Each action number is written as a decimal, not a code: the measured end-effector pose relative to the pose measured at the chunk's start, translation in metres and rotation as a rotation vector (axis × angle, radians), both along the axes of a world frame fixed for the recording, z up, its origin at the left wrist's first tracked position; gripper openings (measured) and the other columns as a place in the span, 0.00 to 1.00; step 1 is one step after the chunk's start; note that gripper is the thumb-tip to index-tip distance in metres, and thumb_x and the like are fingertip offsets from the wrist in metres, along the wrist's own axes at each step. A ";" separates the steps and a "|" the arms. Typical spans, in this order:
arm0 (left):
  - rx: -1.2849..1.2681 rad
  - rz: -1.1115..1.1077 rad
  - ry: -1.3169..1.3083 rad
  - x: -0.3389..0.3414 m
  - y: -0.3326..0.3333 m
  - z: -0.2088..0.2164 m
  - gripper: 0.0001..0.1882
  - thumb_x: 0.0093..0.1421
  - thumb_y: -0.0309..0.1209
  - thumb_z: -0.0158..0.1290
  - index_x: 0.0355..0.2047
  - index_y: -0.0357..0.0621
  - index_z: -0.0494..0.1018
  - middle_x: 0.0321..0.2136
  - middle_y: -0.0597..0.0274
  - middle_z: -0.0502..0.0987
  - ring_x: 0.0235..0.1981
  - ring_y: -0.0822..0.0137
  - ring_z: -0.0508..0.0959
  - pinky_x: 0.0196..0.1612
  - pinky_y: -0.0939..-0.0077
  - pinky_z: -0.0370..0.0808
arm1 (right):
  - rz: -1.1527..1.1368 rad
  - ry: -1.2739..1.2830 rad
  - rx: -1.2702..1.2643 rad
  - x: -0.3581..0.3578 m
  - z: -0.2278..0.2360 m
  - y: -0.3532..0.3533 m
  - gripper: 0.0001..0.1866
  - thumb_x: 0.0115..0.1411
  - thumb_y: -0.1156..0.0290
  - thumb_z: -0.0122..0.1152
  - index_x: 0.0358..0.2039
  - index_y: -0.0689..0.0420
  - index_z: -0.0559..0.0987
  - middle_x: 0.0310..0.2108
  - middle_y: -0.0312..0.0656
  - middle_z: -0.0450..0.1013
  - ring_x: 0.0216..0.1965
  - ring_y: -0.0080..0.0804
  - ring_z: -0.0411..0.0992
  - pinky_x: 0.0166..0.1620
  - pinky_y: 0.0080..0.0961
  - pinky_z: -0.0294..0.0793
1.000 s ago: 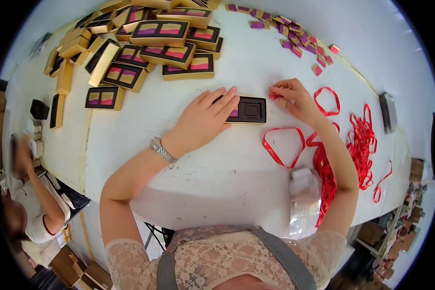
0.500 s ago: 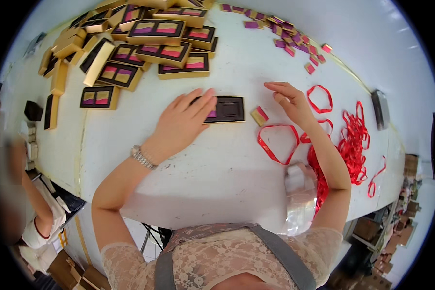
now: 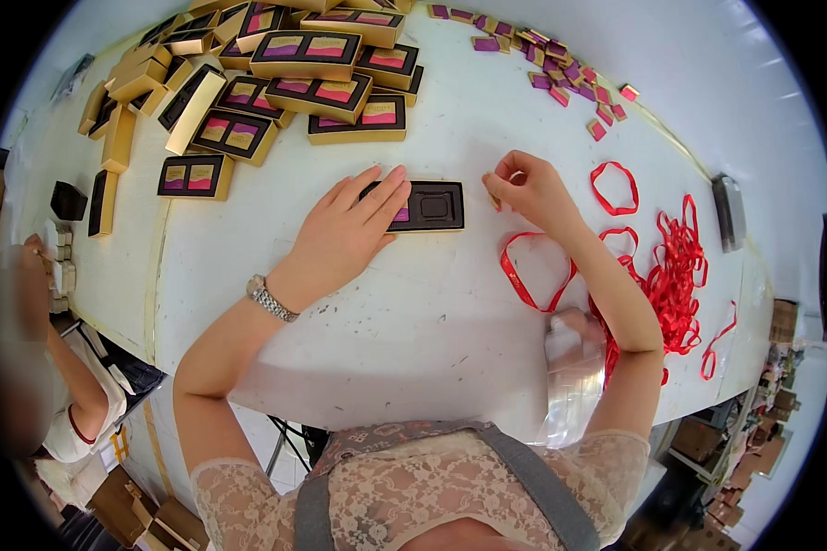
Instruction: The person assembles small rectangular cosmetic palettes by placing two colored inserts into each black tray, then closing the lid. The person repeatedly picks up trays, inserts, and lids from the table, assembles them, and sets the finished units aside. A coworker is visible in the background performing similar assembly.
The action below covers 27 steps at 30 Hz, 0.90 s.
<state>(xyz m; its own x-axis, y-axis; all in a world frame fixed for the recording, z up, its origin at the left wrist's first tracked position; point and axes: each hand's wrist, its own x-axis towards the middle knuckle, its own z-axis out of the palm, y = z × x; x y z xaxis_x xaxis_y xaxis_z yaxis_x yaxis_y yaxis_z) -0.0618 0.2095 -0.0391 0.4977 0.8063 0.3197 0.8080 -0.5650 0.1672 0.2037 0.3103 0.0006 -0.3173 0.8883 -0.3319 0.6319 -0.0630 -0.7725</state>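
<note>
A shallow gold-edged box with a dark insert lies on the table before me. My left hand rests flat across its left half, fingers stretched out. Beneath those fingers shows part of a purple square piece in the left compartment; the right compartment holds nothing. Just right of the box, my right hand pinches a small gold square piece, mostly hidden by the fingers. Near my right forearm lies a loop of red ribbon.
Filled gold boxes are heaped at the far left. Loose purple, pink and gold squares lie scattered at the far right. A tangle of red ribbon and a clear plastic bag flank my right arm. Another person's arm shows at left.
My right hand has moved left and closed on the small square piece that lay beside the box. My left hand stays on the box.
</note>
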 end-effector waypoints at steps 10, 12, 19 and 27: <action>0.014 0.000 -0.035 0.003 0.000 -0.003 0.36 0.48 0.29 0.65 0.59 0.39 0.67 0.64 0.60 0.63 0.62 0.55 0.65 0.59 0.64 0.71 | 0.229 -0.133 0.423 -0.052 -0.005 -0.016 0.08 0.58 0.69 0.65 0.26 0.58 0.77 0.33 0.41 0.74 0.26 0.33 0.72 0.31 0.27 0.71; 0.016 -0.006 -0.044 0.002 0.000 -0.004 0.36 0.48 0.29 0.65 0.59 0.39 0.67 0.64 0.60 0.63 0.62 0.55 0.65 0.60 0.64 0.71 | 0.369 -0.110 0.541 -0.052 -0.002 -0.017 0.05 0.57 0.70 0.65 0.30 0.57 0.79 0.36 0.40 0.75 0.30 0.38 0.72 0.34 0.29 0.74; 0.010 -0.016 -0.056 0.003 0.002 -0.007 0.36 0.48 0.30 0.65 0.59 0.39 0.67 0.64 0.61 0.64 0.62 0.56 0.64 0.60 0.65 0.70 | 0.874 0.070 0.857 -0.022 -0.007 -0.006 0.12 0.51 0.72 0.69 0.39 0.52 0.83 0.40 0.36 0.75 0.40 0.36 0.72 0.40 0.30 0.75; 0.068 0.003 0.005 0.003 -0.001 -0.015 0.33 0.51 0.36 0.63 0.57 0.39 0.68 0.64 0.56 0.63 0.63 0.56 0.64 0.62 0.62 0.66 | 0.720 -0.121 1.125 -0.032 -0.020 -0.032 0.19 0.49 0.67 0.72 0.44 0.55 0.82 0.50 0.41 0.73 0.45 0.42 0.71 0.46 0.35 0.74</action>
